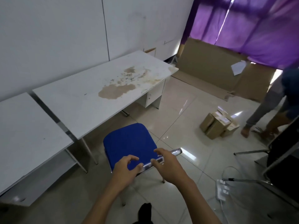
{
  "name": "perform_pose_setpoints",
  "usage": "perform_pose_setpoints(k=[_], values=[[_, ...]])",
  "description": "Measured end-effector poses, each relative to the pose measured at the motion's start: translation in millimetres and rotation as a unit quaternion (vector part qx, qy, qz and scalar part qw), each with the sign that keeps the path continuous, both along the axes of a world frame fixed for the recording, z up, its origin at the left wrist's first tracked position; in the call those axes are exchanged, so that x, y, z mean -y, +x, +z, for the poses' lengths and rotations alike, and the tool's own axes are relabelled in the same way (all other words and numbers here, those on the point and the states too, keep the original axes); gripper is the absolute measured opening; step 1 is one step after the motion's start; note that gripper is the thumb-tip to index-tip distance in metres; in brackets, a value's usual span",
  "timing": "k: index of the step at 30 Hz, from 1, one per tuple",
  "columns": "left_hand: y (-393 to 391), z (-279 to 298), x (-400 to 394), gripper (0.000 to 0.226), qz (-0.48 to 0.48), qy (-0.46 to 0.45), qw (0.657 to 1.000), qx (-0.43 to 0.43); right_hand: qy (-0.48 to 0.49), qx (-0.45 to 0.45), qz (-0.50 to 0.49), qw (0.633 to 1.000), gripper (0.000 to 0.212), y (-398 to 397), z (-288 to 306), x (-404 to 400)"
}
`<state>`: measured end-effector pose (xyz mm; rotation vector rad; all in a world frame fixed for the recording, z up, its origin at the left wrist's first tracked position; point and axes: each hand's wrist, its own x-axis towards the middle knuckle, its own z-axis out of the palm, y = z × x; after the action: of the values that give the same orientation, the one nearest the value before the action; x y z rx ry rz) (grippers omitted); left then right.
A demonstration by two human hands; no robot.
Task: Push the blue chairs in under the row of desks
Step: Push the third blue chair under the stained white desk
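Note:
A blue chair (129, 143) with a chrome back bar (175, 151) stands on the tiled floor, just in front of the stained white desk (77, 101) and clear of it. My left hand (124, 169) hovers over the bar's left end with thumb and fingers apart. My right hand (169, 167) curls over the bar's middle, the thumb on the near side and the fingers on the far side. A second white desk (24, 126) adjoins on the left.
Small cardboard boxes (215, 125) sit on the floor to the right, with another person's legs (265, 110) beside them. A black chair frame (283, 160) and a white power strip (222, 189) with cable lie at the right. Flat cardboard sheets (210, 70) lean under purple curtains.

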<state>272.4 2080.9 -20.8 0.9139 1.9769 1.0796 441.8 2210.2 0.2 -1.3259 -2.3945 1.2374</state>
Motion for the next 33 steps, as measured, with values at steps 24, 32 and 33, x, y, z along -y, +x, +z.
perform_pose_setpoints(k=[24,32,33], values=[[82,-28,-122,0.068,0.376,-0.287,0.876,-0.092,0.118,0.159,0.649,0.734,0.061,-17,-56,-229],[134,-51,-211,0.061,0.515,-0.208,0.816,-0.161,0.169,0.139,0.651,0.727,0.062,2,-56,-315],[139,-51,-225,0.061,0.517,-0.203,0.816,-0.162,0.167,0.139,0.647,0.73,0.061,3,-54,-330]])
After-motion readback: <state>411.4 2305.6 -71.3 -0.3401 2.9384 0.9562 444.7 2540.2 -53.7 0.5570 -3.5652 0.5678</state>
